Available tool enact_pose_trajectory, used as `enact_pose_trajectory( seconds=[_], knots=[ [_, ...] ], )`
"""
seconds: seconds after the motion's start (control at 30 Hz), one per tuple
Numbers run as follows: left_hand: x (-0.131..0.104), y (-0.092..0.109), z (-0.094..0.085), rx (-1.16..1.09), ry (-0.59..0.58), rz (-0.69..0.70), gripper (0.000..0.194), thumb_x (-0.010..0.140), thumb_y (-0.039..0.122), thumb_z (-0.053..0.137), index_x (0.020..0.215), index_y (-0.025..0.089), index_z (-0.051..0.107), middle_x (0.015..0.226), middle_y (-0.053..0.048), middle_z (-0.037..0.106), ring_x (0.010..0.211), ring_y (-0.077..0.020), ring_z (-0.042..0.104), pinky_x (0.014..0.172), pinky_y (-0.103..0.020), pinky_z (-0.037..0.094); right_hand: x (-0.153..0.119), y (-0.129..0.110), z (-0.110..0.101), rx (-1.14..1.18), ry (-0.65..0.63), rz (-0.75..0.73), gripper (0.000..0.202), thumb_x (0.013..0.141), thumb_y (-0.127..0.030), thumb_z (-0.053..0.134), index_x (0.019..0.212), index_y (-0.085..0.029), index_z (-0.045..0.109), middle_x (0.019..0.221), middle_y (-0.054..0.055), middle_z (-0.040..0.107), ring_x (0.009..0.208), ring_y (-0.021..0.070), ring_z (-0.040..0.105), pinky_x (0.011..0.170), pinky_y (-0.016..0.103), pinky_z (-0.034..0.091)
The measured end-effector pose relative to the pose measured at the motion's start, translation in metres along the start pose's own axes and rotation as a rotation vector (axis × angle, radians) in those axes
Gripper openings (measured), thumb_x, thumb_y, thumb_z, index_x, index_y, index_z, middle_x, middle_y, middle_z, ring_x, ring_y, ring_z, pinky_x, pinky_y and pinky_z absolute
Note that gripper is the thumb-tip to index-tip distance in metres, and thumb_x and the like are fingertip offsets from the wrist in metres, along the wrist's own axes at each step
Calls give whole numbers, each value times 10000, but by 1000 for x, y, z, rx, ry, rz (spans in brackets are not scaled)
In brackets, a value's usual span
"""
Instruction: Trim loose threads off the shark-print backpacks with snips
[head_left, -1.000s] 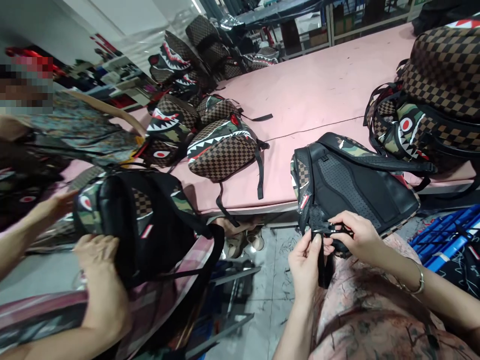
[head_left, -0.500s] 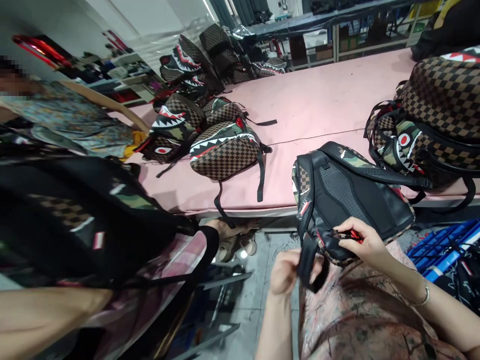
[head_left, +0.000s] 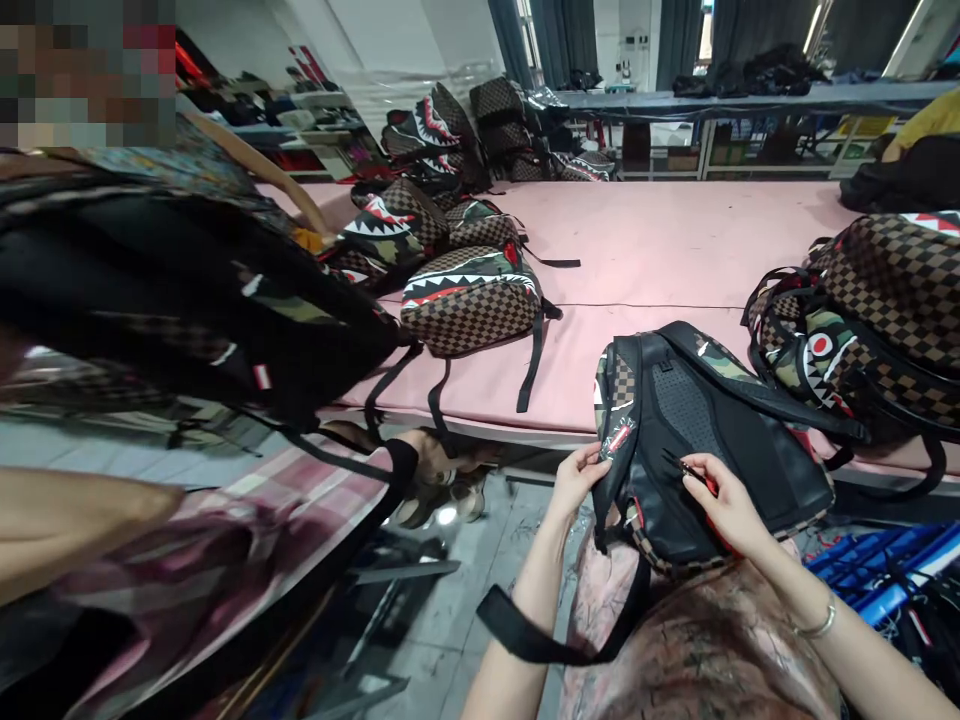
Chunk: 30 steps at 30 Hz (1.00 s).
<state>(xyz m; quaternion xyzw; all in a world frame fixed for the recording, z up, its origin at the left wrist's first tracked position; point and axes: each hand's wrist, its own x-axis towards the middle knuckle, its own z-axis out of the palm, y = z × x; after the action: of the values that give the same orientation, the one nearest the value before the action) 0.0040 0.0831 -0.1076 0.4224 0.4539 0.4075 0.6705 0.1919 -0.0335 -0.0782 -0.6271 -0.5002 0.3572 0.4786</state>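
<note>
A black-backed backpack [head_left: 686, 430] with checkered and camouflage side panels leans from the table edge onto my lap, its padded back facing up. My left hand [head_left: 579, 482] pinches the backpack's shoulder strap [head_left: 619, 450] at its left edge, beside a small red-and-white label. In my right hand [head_left: 724, 505] are small thread snips [head_left: 697, 475] with red and black handles. Their dark tips point left, just over the back panel; whether they touch it I cannot tell. A loose black webbing strap [head_left: 555, 640] hangs from the bag's lower end across my left forearm.
Checkered shark-mouth backpacks lie on the pink table [head_left: 645, 240], including one backpack [head_left: 472, 310] left of centre and a larger backpack [head_left: 892, 290] at right. At left a co-worker in a plaid garment [head_left: 300, 520] holds a dark backpack [head_left: 187, 290]. Blue crates [head_left: 877, 580] stand lower right.
My left hand has let go of the loose webbing and moved up to the shoulder strap. The snips stay in my right hand. The co-worker's dark backpack has shifted, and my view has tilted.
</note>
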Motion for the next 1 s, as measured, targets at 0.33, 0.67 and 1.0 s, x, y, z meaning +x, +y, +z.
enact_pose_trajectory(
  seconds=[0.33,0.67,1.0],
  knots=[
    [-32,34,38,-245,-139,-3,380,616,216,722,978,156,626,954,-64,666,865,-150,608,821,-258,445,32,-26,-7,-354,77,-277,214,827,-220,479,1026,-189,553,910,59,607,787,170,593,713,295,489],
    [-35,43,44,-259,-66,3,393,606,216,722,977,133,624,964,-92,666,869,-186,620,822,-307,467,41,-31,0,-490,14,-458,234,862,-183,429,1067,-186,541,915,85,606,862,194,575,754,334,496],
    [-35,44,52,-233,-2,-14,402,578,205,730,960,133,629,958,-89,680,893,-206,629,818,-306,480,47,-40,3,-681,41,-477,262,877,-191,399,1076,-179,568,914,96,626,862,204,588,746,329,488]
  ],
)
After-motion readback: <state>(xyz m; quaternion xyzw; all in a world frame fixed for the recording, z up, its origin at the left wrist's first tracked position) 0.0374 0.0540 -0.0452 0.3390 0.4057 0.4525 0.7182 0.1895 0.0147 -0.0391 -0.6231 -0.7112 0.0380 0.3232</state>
